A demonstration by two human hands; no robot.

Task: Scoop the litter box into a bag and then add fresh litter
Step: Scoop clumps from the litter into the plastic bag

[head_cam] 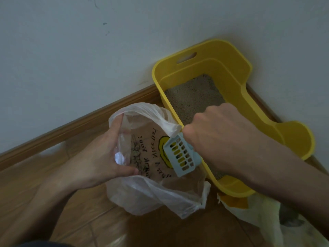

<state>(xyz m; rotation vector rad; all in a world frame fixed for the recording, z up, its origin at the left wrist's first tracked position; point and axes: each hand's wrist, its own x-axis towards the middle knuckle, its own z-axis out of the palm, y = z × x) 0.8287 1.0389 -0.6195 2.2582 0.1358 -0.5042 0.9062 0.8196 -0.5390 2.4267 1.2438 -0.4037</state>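
Nearest: left hand (99, 157) pinching the rim of the plastic bag (160, 196), fingers clamped on the film, mouth held wide. Just beyond: slotted blue scoop (181, 155) angled blade-down into that mouth, handle wrapped in the closed fist of the right hand (219, 136). Farther, against the bag: yellow litter box (231, 68), grey litter (192, 98) inside, on the right hand's side.

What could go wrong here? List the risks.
1. The left hand grips only one side of the bag; the limp far rim could fold in and litter land on the floor.
2. The right hand tilts the scoop close to the rim, so clumps may miss.
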